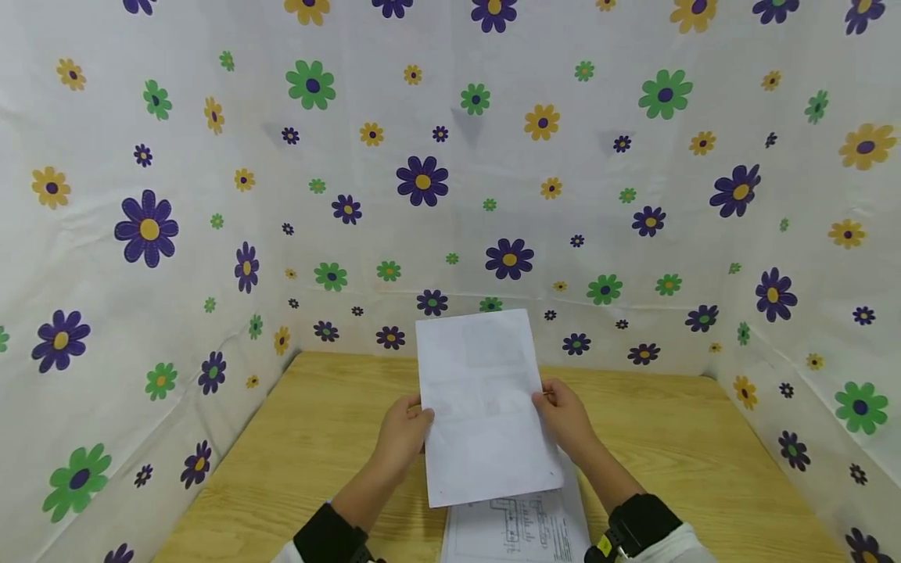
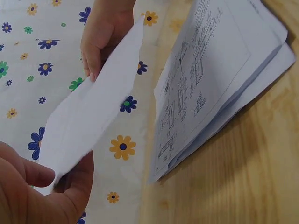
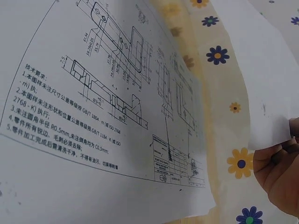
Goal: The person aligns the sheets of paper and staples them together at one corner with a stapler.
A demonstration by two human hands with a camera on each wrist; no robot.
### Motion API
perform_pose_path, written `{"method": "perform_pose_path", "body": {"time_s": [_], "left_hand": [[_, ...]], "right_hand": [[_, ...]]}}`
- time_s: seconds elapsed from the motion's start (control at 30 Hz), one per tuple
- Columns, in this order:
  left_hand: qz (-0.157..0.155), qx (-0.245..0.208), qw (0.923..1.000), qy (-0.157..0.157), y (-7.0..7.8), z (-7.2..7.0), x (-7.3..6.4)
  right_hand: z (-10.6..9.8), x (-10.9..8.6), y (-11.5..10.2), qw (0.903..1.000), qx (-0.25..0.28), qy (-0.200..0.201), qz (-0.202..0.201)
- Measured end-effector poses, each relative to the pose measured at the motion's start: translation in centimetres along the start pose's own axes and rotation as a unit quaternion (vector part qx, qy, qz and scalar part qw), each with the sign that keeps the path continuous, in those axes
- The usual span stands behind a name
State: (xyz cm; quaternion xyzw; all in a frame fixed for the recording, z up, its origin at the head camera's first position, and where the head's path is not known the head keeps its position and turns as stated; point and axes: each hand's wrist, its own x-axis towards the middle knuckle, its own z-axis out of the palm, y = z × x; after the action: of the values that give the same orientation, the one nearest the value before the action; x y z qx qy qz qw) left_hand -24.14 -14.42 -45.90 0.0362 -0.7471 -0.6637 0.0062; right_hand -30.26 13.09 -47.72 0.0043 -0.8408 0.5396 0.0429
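Between my two hands a white sheet of paper (image 1: 486,414) is held up, tilted, with its blank side toward me and faint print showing through. My left hand (image 1: 404,428) pinches its left edge, thumb in front. On the opposite edge my right hand (image 1: 565,414) pinches it in the same way. Below lies a stack of printed drawing sheets (image 1: 517,528), partly covered by the raised sheet. In the right wrist view the top drawing (image 3: 107,93) shows part outlines, dimensions and lines of text. Loose lower edges of the stack appear in the left wrist view.
The stack rests on a wood-grain table (image 1: 331,422). A white curtain (image 1: 450,227) with purple, green and yellow flowers stands behind the table and along both sides. Dark bands (image 1: 327,536) are worn on both wrists.
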Motion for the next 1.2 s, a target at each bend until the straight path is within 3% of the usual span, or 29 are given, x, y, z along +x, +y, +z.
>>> {"method": "perform_pose_path", "body": {"time_s": [0.17,0.43,0.73,1.2], "left_hand": [[0.008,0.031,0.9995,0.001,0.2,0.3,1.0],[0.008,0.056,0.9980,-0.029,0.3,1.0,1.6],[-0.003,0.073,0.9958,-0.055,-0.4,1.7,1.5],[-0.015,0.092,0.9928,-0.075,-1.1,1.8,1.4]], "right_hand": [[-1.3,-0.7,0.0,0.9999,-0.009,-0.005,0.011],[-3.3,-1.7,0.4,0.9997,-0.013,-0.006,0.021],[-4.7,-3.2,1.6,0.9985,-0.026,-0.032,0.035],[-5.4,-3.7,2.4,0.9958,-0.042,-0.059,0.057]]}}
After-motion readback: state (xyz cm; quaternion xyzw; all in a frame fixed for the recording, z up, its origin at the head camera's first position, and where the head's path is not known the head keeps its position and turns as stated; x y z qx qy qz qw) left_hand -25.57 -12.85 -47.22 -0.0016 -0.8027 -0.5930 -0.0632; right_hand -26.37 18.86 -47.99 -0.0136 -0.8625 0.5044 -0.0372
